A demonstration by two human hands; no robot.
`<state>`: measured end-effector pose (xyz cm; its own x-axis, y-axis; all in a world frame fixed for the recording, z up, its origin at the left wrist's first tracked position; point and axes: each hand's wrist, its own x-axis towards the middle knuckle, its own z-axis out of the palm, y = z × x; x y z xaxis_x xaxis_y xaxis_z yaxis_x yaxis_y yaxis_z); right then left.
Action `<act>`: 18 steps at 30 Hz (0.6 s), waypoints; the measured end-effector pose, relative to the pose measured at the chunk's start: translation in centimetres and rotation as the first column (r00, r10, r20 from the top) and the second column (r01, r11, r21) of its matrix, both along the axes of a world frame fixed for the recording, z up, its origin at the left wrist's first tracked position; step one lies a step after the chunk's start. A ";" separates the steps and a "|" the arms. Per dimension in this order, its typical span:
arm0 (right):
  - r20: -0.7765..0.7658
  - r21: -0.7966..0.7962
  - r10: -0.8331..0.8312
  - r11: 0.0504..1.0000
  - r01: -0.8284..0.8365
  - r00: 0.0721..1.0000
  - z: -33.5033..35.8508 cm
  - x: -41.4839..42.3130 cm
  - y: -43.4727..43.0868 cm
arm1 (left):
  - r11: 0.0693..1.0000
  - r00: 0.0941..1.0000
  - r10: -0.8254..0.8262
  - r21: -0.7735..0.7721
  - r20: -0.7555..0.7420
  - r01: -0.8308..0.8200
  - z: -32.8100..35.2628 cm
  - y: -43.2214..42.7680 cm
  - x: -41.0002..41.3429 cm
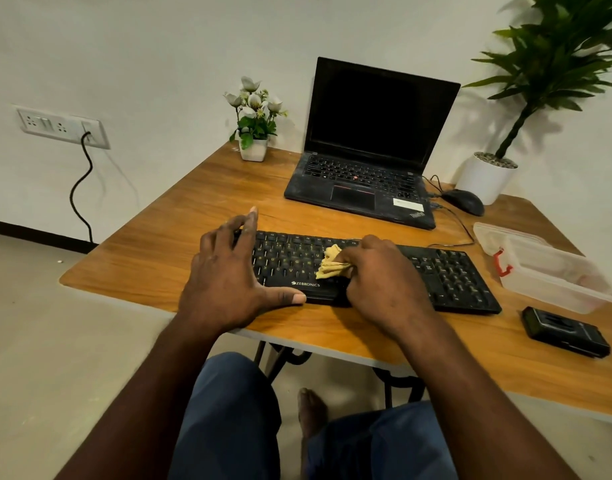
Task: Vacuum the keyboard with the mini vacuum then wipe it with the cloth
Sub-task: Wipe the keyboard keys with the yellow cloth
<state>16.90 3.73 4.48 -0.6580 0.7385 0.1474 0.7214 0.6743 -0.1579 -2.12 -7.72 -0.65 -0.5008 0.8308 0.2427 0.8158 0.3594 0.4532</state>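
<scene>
A black keyboard point(446, 271) lies across the wooden desk point(179, 216) in front of me. My left hand point(228, 271) spans its left end, fingers reaching over the far edge and thumb lying along the near edge. My right hand point(377, 275) grips a bunched yellow cloth point(330, 261) and holds it down on the keys near the middle of the board. A flat black device point(564, 330), possibly the mini vacuum, lies on the desk to the right of the keyboard, apart from both hands.
An open black laptop point(366, 147) stands behind the keyboard, with a wired mouse point(464, 201) to its right. A clear plastic box point(547, 268) sits at the right. A small flower pot point(253, 147) and a large potted plant point(488, 174) stand at the back.
</scene>
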 end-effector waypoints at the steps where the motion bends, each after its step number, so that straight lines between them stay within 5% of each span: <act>1: -0.010 -0.030 -0.030 0.999 0.030 1.000 0.2 0.4 0.4 | 1.000 1.000 -0.001 -0.001 0.003 0.001 0.0 0.0 0.0; 6: 0.072 -0.025 -0.171 0.985 0.173 0.983 1.6 2.9 2.2 | 1.000 1.000 0.006 -0.009 0.006 -0.006 0.1 0.1 0.0; 18: -0.051 -0.036 0.140 0.989 -0.142 0.989 0.2 -6.8 -1.9 | 1.000 1.000 0.008 0.002 0.017 -0.008 -0.2 0.3 -0.2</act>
